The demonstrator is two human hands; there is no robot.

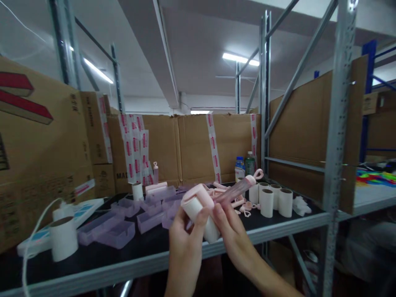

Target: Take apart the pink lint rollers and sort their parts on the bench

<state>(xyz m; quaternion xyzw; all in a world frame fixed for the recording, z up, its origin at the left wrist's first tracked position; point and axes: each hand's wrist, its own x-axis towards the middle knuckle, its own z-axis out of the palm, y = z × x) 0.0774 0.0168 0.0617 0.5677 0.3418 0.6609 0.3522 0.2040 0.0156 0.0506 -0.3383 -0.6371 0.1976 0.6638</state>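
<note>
I see my left hand and right hand both closed around a pink lint roller, its white paper roll clamped between the thumbs. The translucent handle juts up and right from the grip. Beyond it, white rolls stand on the dark shelf; purple cases lie left.

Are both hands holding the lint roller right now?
Yes, the left hand and the right hand both grip the lint roller in front of the shelf.
</note>
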